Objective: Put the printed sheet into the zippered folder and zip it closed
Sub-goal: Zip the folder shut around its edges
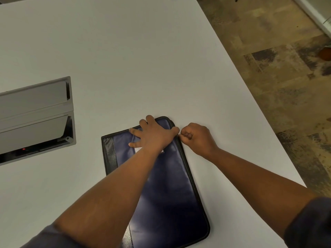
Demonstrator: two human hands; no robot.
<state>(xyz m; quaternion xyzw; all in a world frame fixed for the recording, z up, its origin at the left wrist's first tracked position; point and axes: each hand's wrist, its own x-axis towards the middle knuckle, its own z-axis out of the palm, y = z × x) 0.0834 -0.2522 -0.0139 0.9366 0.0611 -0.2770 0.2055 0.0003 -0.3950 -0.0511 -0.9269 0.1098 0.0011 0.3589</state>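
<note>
A dark blue zippered folder [172, 190] with black trim lies closed and flat on the white table [125, 68]. My left hand [152, 135] presses flat on its far end, fingers spread, holding nothing. My right hand [195, 138] is a fist at the folder's far right edge, thumb and finger pinched on the zipper pull, which is mostly hidden by the fingers. The printed sheet is not visible. A small white patch shows on the cover beside my left wrist.
A grey cable hatch [35, 115] with open flaps is set into the table at the left. The table's right edge [250, 97] runs diagonally, with patterned brown floor [286, 68] beyond it.
</note>
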